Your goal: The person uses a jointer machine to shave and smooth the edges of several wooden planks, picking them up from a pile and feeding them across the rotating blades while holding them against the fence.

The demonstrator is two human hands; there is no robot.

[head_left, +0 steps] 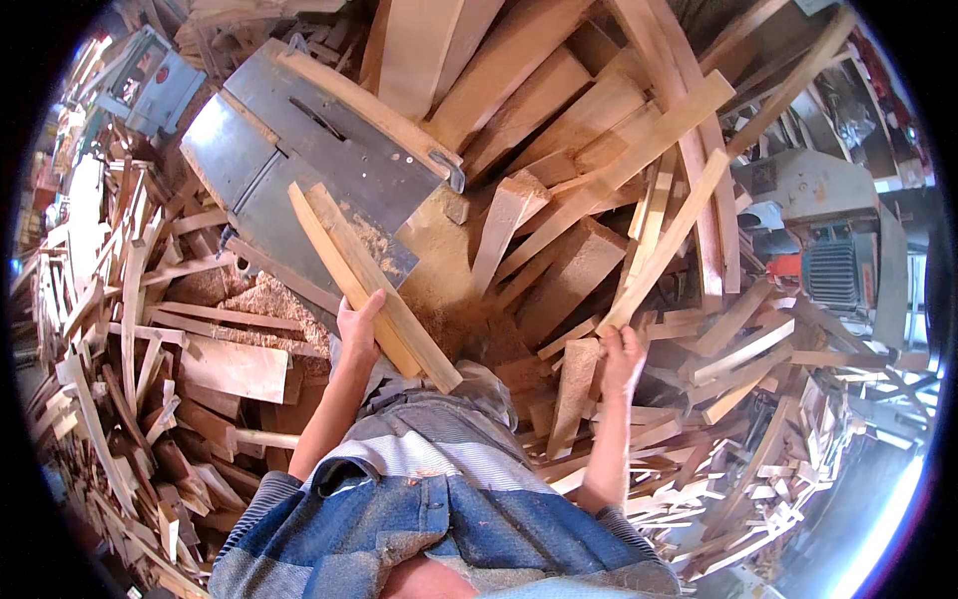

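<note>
My left hand (361,324) is closed round the near part of a pale wooden strip (324,240). A second wooden strip (394,299) lies against it, and both slant over the corner of a grey metal saw table (374,165). On the right, my right hand (623,354) grips the lower end of another long wooden strip (674,235), which points up and away from me. Below that hand stands a thick wood offcut (575,384). Part of my right fingers is hidden behind the strip's end.
The saw table has a narrow slot (317,118) and a wooden fence (359,100) along its far side. Thick boards (534,85) are stacked ahead. Loose offcuts (235,369) heap up at left and right. A motor (836,272) sits at far right, a blue-grey machine (160,85) at far left.
</note>
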